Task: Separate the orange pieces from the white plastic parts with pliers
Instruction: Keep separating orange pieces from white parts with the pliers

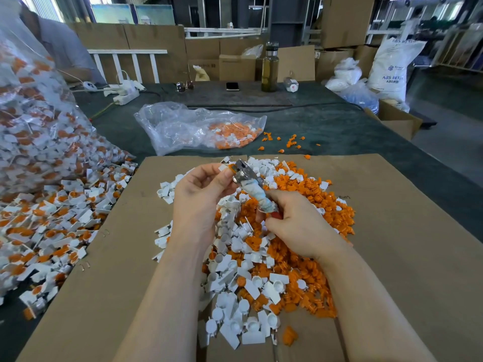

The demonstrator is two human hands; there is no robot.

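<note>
Above flat brown cardboard sheet: left hand pinches small white plastic part; right hand fist-wrapped around tape-bound metal pliers, tips touching part.

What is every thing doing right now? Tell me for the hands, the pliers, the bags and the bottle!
left hand: pinching a white part with an orange piece up at the pliers' nose
right hand: wrapped around the pliers' handles
pliers: nose closed on the orange piece
small clear bag: lying flat, open, orange pieces spilling out
big clear bag: bulging, full of unsorted parts
bottle: upright, capped
phone: lying flat, screen dark
</note>
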